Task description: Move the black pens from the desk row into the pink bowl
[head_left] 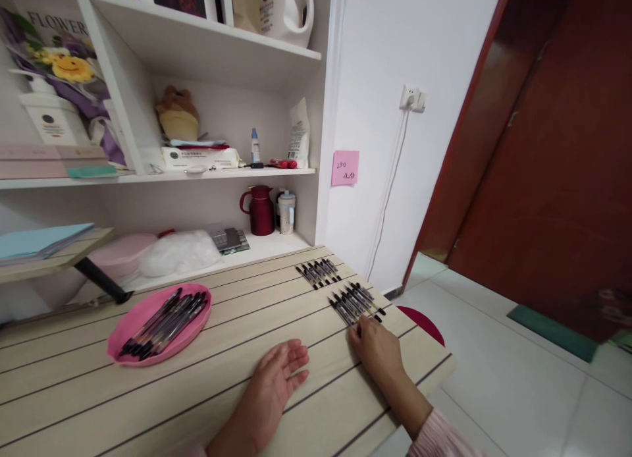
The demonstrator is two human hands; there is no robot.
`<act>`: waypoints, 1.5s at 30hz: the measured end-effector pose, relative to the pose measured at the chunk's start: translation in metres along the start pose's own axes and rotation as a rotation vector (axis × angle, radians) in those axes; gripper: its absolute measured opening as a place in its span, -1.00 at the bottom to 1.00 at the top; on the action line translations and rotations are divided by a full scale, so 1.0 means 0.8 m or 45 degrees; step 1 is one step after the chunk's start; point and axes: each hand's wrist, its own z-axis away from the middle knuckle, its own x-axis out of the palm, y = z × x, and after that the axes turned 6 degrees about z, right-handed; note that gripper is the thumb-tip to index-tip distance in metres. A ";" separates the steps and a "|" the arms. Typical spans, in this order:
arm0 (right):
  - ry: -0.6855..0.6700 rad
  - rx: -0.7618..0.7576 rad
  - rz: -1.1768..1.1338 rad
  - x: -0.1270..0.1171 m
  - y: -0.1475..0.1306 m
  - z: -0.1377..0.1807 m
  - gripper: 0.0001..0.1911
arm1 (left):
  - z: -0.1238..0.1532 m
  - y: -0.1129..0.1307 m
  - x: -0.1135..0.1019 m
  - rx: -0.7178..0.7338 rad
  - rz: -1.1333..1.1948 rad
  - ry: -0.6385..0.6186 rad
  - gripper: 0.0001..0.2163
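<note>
My right hand [376,348] is bent down at the near end of a row of black pens [353,302] on the wooden table [237,332]. Its fingers are curled together, and their tips are hidden, so whatever they grip does not show. Behind that row lies a second row of pens [318,272], side by side. Palm turned inward, my left hand [276,384] rests over the middle of the table with loosely spread fingers and nothing in it. To its left, a pink oval tray [200,319] holds a pile of dark pens [165,325].
White shelves [227,174] stand behind the table, with a red jug [261,210], a light cup [286,212] and a plastic bag [180,253]. A small raised stand [54,249] bears papers at left. Beyond the table's right edge is a red stool [422,324].
</note>
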 end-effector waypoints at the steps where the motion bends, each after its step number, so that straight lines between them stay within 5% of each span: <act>1: -0.001 0.004 -0.002 0.000 0.000 0.000 -0.75 | 0.000 0.000 0.000 -0.003 -0.002 -0.003 -0.76; 12: 0.025 0.002 -0.081 -0.008 0.002 0.018 -0.80 | 0.001 0.000 0.001 0.007 -0.007 0.003 -0.77; 22: 0.006 -0.338 -0.215 0.000 -0.045 0.094 -0.77 | 0.001 0.001 0.000 0.007 -0.009 -0.035 -0.78; 29: 0.034 -0.389 -0.176 0.000 -0.044 0.094 -0.75 | -0.006 0.013 -0.007 0.096 -0.333 0.014 -0.80; 33: 0.056 -0.404 -0.177 0.004 -0.042 0.097 -0.75 | -0.013 0.064 -0.020 0.380 -0.945 0.165 -0.85; 37: 0.080 -0.423 -0.169 0.011 -0.041 0.097 -0.75 | -0.010 0.166 -0.049 0.714 -1.869 0.582 -0.87; 41: 0.111 -0.430 -0.174 0.016 -0.040 0.096 -0.75 | -0.001 0.250 -0.092 0.623 -2.100 0.928 -0.92; 45: 0.113 -0.430 -0.188 0.018 -0.039 0.093 -0.75 | 0.001 0.271 -0.129 0.455 -2.230 1.187 -0.90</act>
